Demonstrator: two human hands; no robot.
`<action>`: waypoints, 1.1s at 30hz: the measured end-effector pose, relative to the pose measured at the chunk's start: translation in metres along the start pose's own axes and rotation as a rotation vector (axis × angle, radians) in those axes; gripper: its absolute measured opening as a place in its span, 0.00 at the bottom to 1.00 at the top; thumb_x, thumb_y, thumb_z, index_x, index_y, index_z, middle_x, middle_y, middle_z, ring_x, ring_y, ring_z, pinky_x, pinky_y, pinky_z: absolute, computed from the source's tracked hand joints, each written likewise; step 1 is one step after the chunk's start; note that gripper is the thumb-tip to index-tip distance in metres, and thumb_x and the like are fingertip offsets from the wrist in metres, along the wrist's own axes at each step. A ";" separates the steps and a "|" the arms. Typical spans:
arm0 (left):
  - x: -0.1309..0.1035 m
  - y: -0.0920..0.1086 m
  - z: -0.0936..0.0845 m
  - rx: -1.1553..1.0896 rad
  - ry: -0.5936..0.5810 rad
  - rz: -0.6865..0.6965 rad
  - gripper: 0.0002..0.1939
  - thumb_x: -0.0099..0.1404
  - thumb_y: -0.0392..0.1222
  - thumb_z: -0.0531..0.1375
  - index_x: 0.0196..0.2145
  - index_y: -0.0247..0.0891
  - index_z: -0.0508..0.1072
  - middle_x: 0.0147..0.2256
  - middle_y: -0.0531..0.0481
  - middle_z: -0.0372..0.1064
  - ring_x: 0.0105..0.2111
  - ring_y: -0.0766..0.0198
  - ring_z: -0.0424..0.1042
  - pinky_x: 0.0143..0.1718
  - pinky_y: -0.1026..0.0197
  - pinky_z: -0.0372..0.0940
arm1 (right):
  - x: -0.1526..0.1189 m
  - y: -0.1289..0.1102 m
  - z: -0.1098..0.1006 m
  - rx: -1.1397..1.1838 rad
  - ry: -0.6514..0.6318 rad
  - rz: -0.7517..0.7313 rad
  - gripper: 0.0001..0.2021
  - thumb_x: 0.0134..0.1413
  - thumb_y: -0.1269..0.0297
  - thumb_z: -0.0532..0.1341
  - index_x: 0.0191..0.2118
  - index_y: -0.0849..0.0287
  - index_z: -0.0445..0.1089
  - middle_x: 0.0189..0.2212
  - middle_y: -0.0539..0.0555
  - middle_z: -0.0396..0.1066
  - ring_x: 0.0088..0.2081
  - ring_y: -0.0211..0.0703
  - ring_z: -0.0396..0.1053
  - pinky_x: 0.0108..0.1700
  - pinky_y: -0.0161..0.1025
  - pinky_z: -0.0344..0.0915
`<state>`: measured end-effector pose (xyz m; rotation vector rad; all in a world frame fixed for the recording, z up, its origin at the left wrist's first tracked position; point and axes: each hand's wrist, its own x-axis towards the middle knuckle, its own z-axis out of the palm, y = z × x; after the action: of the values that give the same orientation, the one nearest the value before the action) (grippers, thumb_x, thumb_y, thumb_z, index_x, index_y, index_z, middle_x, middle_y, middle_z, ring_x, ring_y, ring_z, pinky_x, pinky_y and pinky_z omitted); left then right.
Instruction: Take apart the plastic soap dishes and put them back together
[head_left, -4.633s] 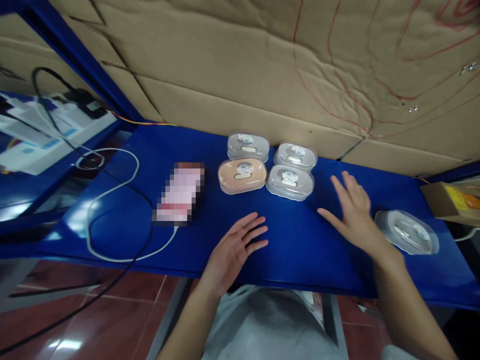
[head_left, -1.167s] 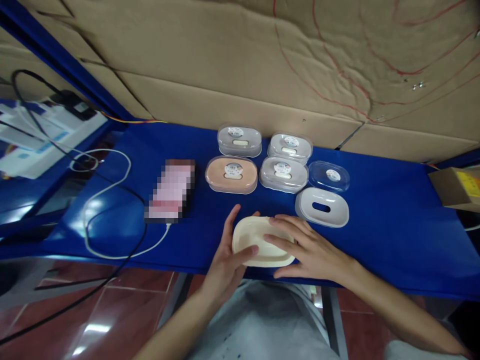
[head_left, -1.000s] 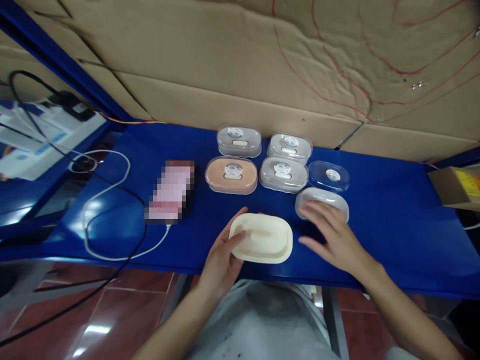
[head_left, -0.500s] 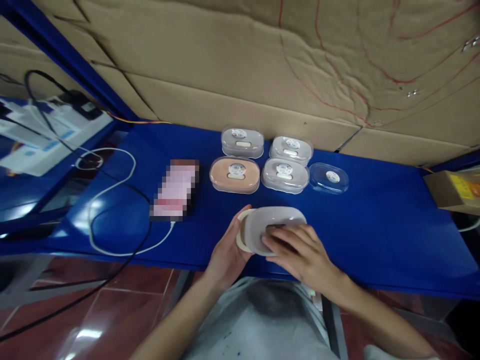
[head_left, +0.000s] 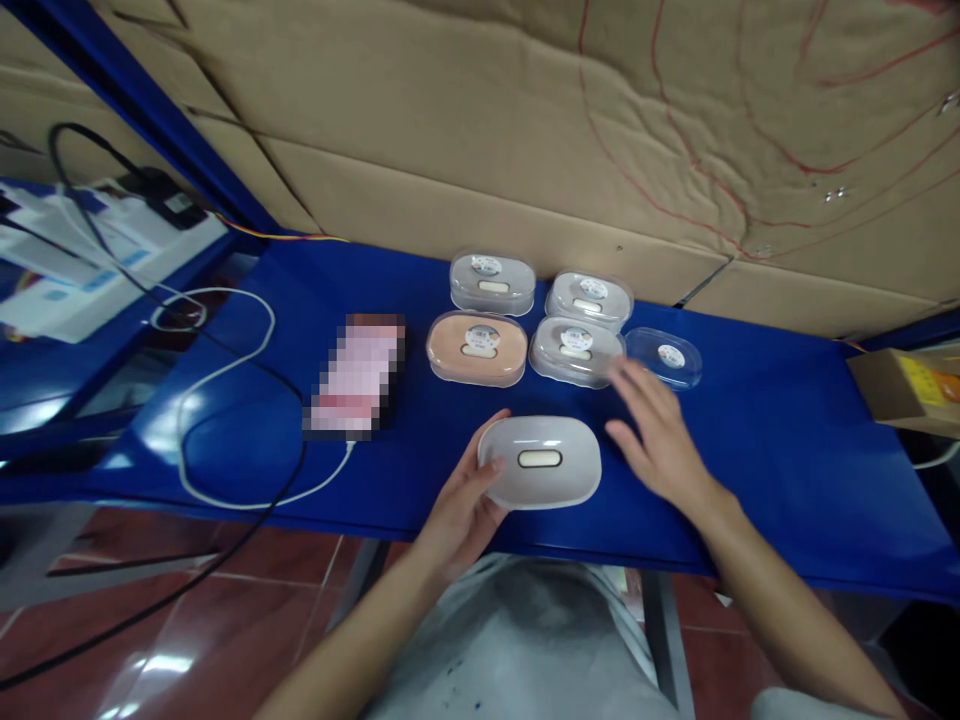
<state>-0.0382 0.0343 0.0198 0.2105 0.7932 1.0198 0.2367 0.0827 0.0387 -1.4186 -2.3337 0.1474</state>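
Observation:
My left hand (head_left: 469, 500) grips a grey oval soap box (head_left: 559, 480) by its left end, thumb on top. The box has a small pale slot in the middle of its upper face. My right hand (head_left: 660, 440) is off it to the right, fingers spread and holding nothing, close to a clear plastic cover (head_left: 664, 358) with a round label and to a covered grey box (head_left: 576, 350). Behind stand a covered peach-coloured box (head_left: 442, 352) and two more covered grey boxes, one at the left (head_left: 469, 290) and one at the right (head_left: 600, 290).
A phone, its screen blurred out (head_left: 356, 375), lies at the left on the blue table (head_left: 757, 460), joined to a white cable (head_left: 225, 380). White power strips (head_left: 120, 265) sit further left. Cardboard (head_left: 450, 120) walls the back, and a small carton (head_left: 900, 395) stands at the right edge.
The grey upper part has slid left over the cream part, which no longer shows. My right hand has let go and moved right and away towards the clear cover.

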 end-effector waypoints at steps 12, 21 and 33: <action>0.001 0.002 0.001 -0.020 -0.009 -0.047 0.33 0.63 0.45 0.73 0.64 0.50 0.73 0.56 0.50 0.77 0.51 0.60 0.77 0.50 0.63 0.71 | -0.053 0.059 -0.022 -0.175 -0.086 0.082 0.34 0.67 0.45 0.63 0.74 0.43 0.58 0.73 0.63 0.57 0.72 0.72 0.56 0.68 0.72 0.53; 0.001 0.001 0.001 0.016 -0.025 -0.073 0.30 0.66 0.46 0.71 0.64 0.49 0.74 0.58 0.49 0.76 0.51 0.58 0.76 0.50 0.61 0.71 | -0.031 0.011 -0.016 0.188 -0.050 -0.019 0.37 0.64 0.53 0.68 0.74 0.46 0.56 0.73 0.63 0.58 0.71 0.65 0.61 0.68 0.63 0.65; 0.000 0.000 -0.002 0.026 -0.122 -0.042 0.31 0.65 0.53 0.72 0.63 0.50 0.74 0.60 0.48 0.75 0.56 0.55 0.76 0.56 0.58 0.70 | -0.002 -0.053 0.004 0.119 -0.154 -0.462 0.33 0.67 0.54 0.66 0.72 0.53 0.59 0.74 0.64 0.55 0.76 0.61 0.49 0.72 0.68 0.55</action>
<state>-0.0399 0.0341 0.0182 0.2745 0.6976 0.9480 0.1917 0.0556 0.0496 -0.8087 -2.6588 0.2635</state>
